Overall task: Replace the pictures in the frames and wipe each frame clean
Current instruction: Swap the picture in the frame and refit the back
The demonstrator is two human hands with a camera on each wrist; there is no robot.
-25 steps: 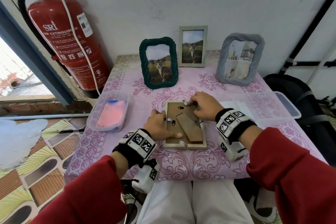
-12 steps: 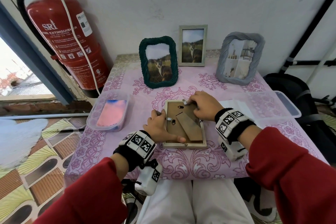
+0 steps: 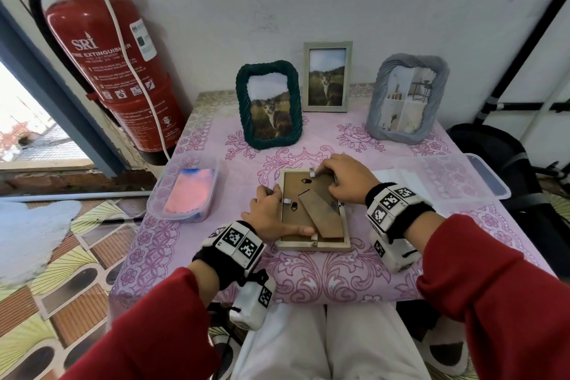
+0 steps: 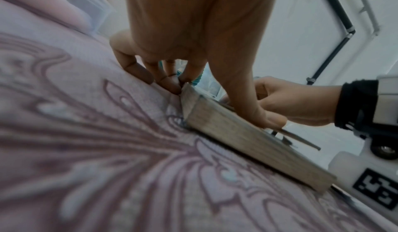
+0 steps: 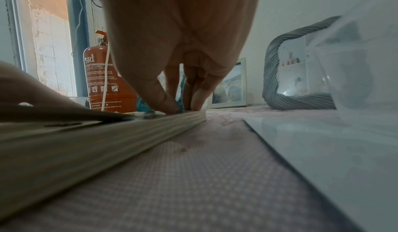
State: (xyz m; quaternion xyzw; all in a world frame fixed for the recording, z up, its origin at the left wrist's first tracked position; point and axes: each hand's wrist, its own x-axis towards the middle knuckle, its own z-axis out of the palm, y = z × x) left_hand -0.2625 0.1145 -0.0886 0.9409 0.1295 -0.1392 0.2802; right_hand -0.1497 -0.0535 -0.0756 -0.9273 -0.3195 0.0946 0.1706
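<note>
A pale wooden picture frame (image 3: 295, 194) lies face down on the pink tablecloth, its brown backing and folded stand (image 3: 322, 216) facing up. My left hand (image 3: 268, 214) holds the frame's left edge. Its fingers are curled against the side and its thumb lies across the bottom of the backing. The left wrist view shows those fingers at the frame's corner (image 4: 247, 143). My right hand (image 3: 347, 179) is at the top edge, fingertips pinching a small metal tab (image 3: 312, 174). In the right wrist view its thumb and fingers press on the frame's rim (image 5: 107, 133).
A green rope frame (image 3: 268, 71), a silver frame (image 3: 327, 46) and a grey rope frame (image 3: 377, 95) stand at the back. A tub with a pink cloth (image 3: 185, 191) sits left. A clear tub (image 3: 481, 176) and white sheets (image 3: 398, 179) lie right. A fire extinguisher (image 3: 114, 65) hangs far left.
Both hands stay on the face-down frame. My left thumb has slid slightly to the right along the bottom of the backing.
</note>
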